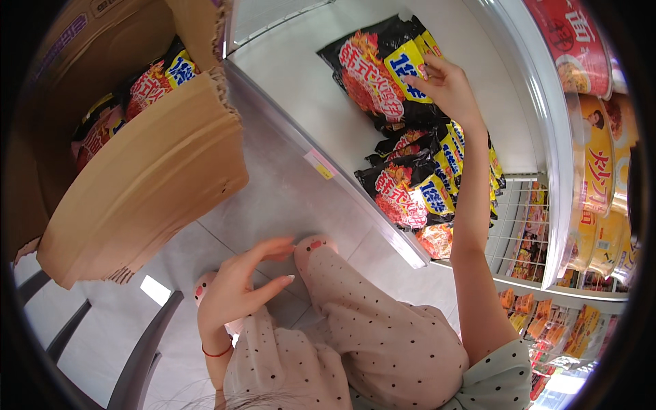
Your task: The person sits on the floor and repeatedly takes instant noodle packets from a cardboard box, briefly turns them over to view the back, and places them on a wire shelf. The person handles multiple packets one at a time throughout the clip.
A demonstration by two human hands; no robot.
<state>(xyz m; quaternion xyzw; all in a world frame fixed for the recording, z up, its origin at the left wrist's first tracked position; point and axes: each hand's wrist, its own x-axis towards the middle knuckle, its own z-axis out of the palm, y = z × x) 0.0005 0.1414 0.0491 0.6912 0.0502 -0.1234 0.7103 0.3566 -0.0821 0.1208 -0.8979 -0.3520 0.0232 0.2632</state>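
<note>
My right hand [443,84] is at the right edge of a black, red and yellow noodle packet [371,77], thumb on its front and fingers along its edge. This packet lies on a white metal shelf [287,66]. Nearer the shelf's front corner, several matching noodle packets [405,195] lie overlapped in a row. Above the floor and my knees, my left hand [251,287] holds nothing, its thumb and fingers spread apart. To the left, an open cardboard box [154,179] holds more such packets [154,87], partly hidden by its flap.
A price tag [322,164] sits on the shelf's front edge. Instant noodle tubs [597,154] line the far right, with a wire rack [512,230] and more packaged food [553,323] below. Dark curved legs [146,348] stand at lower left. My slippers [313,246] are on the tiled floor.
</note>
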